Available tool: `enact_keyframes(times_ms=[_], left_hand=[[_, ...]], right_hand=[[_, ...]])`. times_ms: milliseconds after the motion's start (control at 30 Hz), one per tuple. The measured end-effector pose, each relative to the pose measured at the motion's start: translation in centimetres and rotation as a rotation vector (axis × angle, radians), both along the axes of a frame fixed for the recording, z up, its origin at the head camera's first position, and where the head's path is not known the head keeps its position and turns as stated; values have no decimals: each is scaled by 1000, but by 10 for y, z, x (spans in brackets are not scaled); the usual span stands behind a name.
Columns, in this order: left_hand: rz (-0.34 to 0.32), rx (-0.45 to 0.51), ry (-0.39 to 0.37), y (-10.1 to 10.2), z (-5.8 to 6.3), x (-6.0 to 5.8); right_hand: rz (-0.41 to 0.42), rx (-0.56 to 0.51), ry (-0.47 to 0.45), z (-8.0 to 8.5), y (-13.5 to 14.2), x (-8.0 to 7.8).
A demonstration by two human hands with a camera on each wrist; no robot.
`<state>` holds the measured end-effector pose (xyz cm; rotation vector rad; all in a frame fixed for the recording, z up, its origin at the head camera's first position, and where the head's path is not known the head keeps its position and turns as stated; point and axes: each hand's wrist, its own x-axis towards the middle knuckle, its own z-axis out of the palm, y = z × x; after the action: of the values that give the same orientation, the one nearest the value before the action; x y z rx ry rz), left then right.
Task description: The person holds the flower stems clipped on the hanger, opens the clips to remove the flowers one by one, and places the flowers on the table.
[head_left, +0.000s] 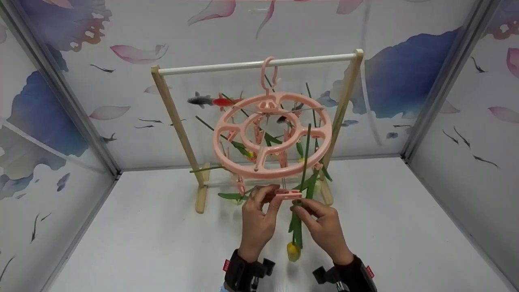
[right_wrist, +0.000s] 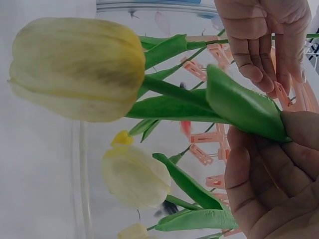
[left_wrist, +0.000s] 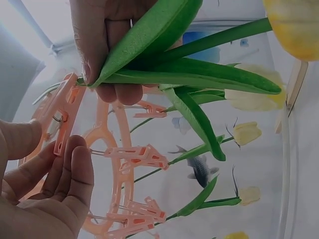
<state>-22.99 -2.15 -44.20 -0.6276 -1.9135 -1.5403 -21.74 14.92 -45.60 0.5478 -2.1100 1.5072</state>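
Between thumb and fingers, my left hand (head_left: pixel 259 223) pinches a pink clothespin (head_left: pixel 288 195) hanging below the round pink clip hanger (head_left: pixel 272 173). My right hand (head_left: pixel 326 227) pinches a yellow artificial tulip (head_left: pixel 293 252) where its leaves meet the stem; the bloom points down. In the left wrist view, the stem lies at the tip of the clothespin (left_wrist: pixel 66 114); I cannot tell whether it is clamped. The right wrist view shows the pale yellow bloom (right_wrist: pixel 79 69) close up, with the right fingers curled by a green leaf (right_wrist: pixel 244 107).
A wooden rack (head_left: pixel 172 121) with a white bar (head_left: pixel 219 66) carries the hanger by its hook (head_left: pixel 263 75). More tulips (left_wrist: pixel 247 133) hang upside down from other pink clips (left_wrist: pixel 137 157) around the ring. Patterned panels (head_left: pixel 405 77) enclose the white table (head_left: pixel 142 235).
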Motion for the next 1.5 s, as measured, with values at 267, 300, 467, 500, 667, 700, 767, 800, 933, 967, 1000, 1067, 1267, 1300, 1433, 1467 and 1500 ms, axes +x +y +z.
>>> enact_keyframes(times_ms=[267,300,467,500,667,700,767,800,933,967,1000,1067,1267,1300,1433,1467,1500], left_hand=[[5,1,26,0,0,0],[3,3,24,0,0,0],[18,-2,31,0,0,0],[21,-2,31,0,0,0],[34,-8,18,0,1,0],[35,-9,15,0,1,0],[37,-12,14,0,2,1],[39,-13,15,0,2,1],[43,-20,24,0,1,1],[45,-22,28,0,1,1],[46,-23,30,0,1,1],[47,-24,36,0,1,1],[48,-25,49,-1,1,1],[47,-24,51,-1,1,1],[54,-29,60,-1,1,0],[55,-29,60,-1,0,0],[56,-30,61,-1,0,0]], right_hand=[[4,10,18,-1,0,0],[6,11,17,-1,1,0],[-6,27,13,-1,2,0],[-10,32,14,-1,2,0],[-17,39,30,-1,3,-1],[-15,39,33,-1,3,-1],[-11,36,36,-1,4,-1],[-8,35,38,-1,4,-1],[-8,37,43,-1,4,-1],[-8,38,42,-1,4,-1],[-9,40,41,-1,4,-1],[-14,43,38,-1,4,-1],[-25,53,37,-1,4,-2],[-25,54,39,-1,4,-2],[-25,59,45,-1,4,-2],[-25,60,47,-2,5,-2],[-25,61,49,-1,4,-2]])
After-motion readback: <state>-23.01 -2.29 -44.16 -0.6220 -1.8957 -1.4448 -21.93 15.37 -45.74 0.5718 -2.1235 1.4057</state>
